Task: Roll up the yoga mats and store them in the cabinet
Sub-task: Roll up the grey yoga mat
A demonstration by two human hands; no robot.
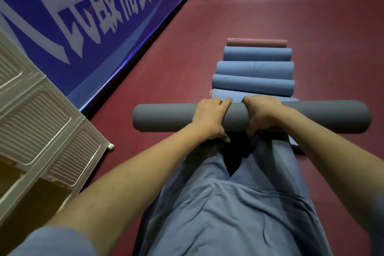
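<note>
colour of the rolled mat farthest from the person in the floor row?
Pink: the farthest rolled mat, beyond three blue ones; head view shows it best.

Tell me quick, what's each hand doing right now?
Left hand: closed around the rolled grey yoga mat, gripping near its middle.
Right hand: closed around the same grey mat, right beside the left.

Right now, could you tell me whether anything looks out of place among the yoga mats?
Nothing stands out. Both hands grip the tightly rolled grey mat; the blue rolls and pink roll lie parallel on the floor beyond.
</note>
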